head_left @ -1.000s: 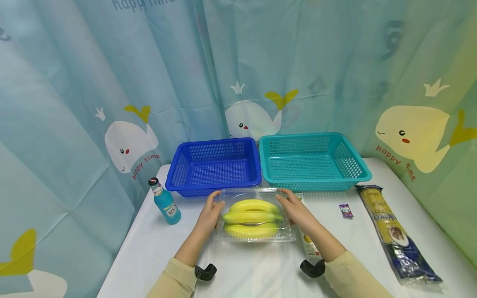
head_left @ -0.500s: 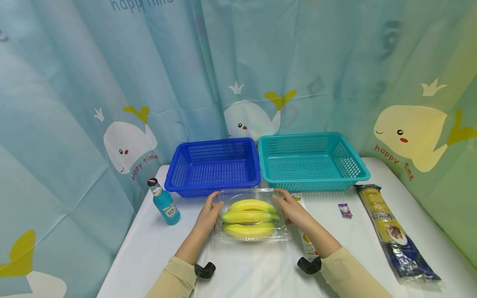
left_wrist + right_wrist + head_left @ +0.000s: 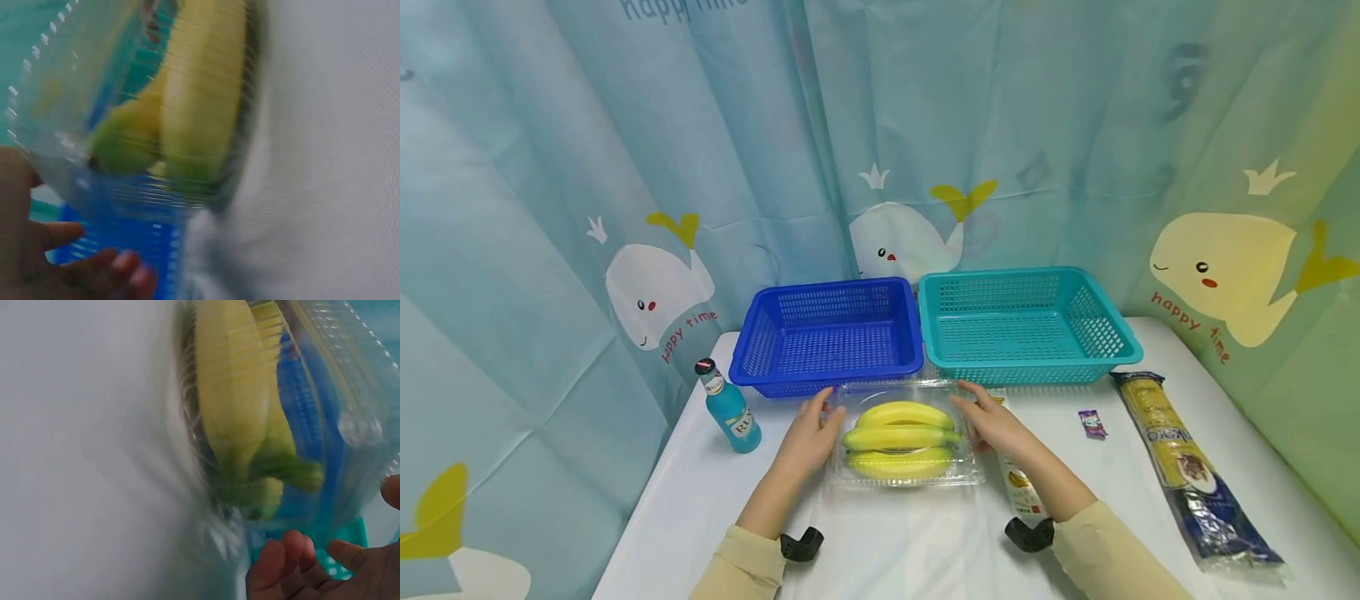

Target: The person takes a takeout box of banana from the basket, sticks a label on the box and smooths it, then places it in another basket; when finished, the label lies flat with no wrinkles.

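Reaches in from the near side, slanting the bare left forearm (image 3: 775,497) far and rightward, the right forearm (image 3: 1054,483) far and leftward. Sets the left hand (image 3: 807,433) and the right hand (image 3: 996,425) at about the same depth, well apart, with the thumbs (image 3: 964,406) on the inner sides. Spreads the left fingers (image 3: 94,265), slightly bent, away from the thumb; curves the right fingers (image 3: 290,562) loosely, tips close together, thumb apart.
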### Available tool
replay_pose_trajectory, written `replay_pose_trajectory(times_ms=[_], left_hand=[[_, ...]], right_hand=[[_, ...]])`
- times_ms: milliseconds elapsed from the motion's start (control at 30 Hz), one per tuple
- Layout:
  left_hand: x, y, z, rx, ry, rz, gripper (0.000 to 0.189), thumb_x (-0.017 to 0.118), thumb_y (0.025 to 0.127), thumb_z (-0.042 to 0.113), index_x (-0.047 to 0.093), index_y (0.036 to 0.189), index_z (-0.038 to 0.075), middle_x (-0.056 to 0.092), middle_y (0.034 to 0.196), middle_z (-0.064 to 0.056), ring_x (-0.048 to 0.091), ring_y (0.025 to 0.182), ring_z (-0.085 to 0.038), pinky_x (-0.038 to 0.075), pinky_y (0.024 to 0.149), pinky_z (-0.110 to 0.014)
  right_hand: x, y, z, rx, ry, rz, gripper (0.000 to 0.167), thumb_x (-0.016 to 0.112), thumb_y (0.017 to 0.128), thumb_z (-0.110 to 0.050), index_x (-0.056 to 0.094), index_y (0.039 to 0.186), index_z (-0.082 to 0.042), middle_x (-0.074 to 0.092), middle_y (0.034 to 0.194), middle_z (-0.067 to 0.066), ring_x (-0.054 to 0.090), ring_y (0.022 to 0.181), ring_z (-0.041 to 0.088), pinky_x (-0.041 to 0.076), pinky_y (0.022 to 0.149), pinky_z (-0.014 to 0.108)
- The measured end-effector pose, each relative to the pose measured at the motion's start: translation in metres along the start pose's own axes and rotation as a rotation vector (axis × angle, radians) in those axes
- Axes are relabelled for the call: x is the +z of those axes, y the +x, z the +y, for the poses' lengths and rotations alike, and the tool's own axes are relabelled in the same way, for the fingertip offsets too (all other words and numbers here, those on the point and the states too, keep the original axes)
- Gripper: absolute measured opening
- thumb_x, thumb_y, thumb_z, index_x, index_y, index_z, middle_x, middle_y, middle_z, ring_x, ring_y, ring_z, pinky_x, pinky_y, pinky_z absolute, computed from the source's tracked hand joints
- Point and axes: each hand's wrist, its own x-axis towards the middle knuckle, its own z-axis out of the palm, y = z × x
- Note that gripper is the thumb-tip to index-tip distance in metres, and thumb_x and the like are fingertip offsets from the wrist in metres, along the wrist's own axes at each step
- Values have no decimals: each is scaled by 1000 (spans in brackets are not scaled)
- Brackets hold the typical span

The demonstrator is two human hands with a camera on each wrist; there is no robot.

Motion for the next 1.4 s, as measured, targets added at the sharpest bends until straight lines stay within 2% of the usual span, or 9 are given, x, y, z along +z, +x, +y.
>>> replay_pose_trajectory(times_ms=[100, 167, 267, 633, 767, 933, 1033, 1200, 1400], left_hand=[[-7, -13, 12, 71, 129, 73, 55, 50, 101, 45, 44, 149, 19, 48, 144, -12, 52, 129, -34, 47, 103, -54], [-10, -23, 23, 160, 189, 118, 49, 53, 100, 39, 51, 143, 16, 49, 144, -11, 49, 133, -34, 44, 108, -54], [-9, -36, 43, 320, 199, 119, 43, 54, 100, 34, 57, 138, 14, 52, 142, -7, 49, 132, -31, 43, 109, -51], [36, -67, 95, 950, 235, -21, 31, 53, 100, 26, 65, 127, 16, 61, 131, -2, 55, 125, -16, 45, 108, -30], [52, -72, 105, 1105, 302, -182, 34, 47, 103, 29, 61, 132, 20, 57, 136, 3, 54, 127, -9, 41, 110, -21], [77, -71, 110, 1142, 479, -493, 43, 36, 106, 39, 47, 146, 26, 44, 151, 9, 39, 141, -4, 27, 118, -17], [92, -69, 109, 1121, 542, -617, 47, 33, 106, 44, 41, 151, 29, 36, 157, 11, 31, 145, -2, 23, 120, -17], [110, -66, 105, 1063, 571, -707, 52, 33, 106, 48, 33, 155, 30, 28, 161, 12, 22, 149, -2, 20, 121, -18], [127, -58, 96, 1008, 644, -718, 58, 27, 104, 56, 20, 158, 34, 17, 165, 13, 15, 153, -12, 14, 124, -24]], right_hand=[[-9, -7, -1, -29, -49, 10, 71, 46, 101, -54, 22, 157, -19, 58, 104, 22, 55, 67, 23, 55, 61, 40], [-16, -12, 0, -48, -68, 19, 67, 47, 102, -50, 24, 156, -18, 56, 115, 20, 56, 70, 23, 54, 61, 40], [-27, -18, 0, -84, -93, 22, 61, 47, 104, -42, 28, 154, -14, 52, 126, 26, 57, 72, 24, 54, 62, 39], [-49, -25, 25, -158, -223, 19, 46, 58, 100, -28, 53, 138, -4, 62, 116, 18, 60, 75, 24, 53, 59, 37], [-56, -26, 37, -194, -288, 17, 38, 62, 98, -22, 58, 131, -3, 63, 109, 13, 60, 72, 19, 51, 58, 30], [-62, -28, 49, -252, -356, 18, 31, 66, 94, -22, 64, 119, -4, 66, 105, 9, 57, 73, 13, 48, 59, 26], [-64, -28, 57, -295, -402, 21, 23, 70, 91, -23, 67, 109, -8, 67, 100, 5, 56, 78, 11, 46, 64, 26], [-64, -27, 69, -329, -427, -11, 12, 73, 90, -24, 67, 95, -15, 63, 90, -4, 52, 78, 6, 44, 67, 24], [-65, -26, 75, -332, -438, -43, 10, 73, 89, -24, 66, 91, -17, 60, 84, -6, 51, 75, 3, 44, 65, 22]])
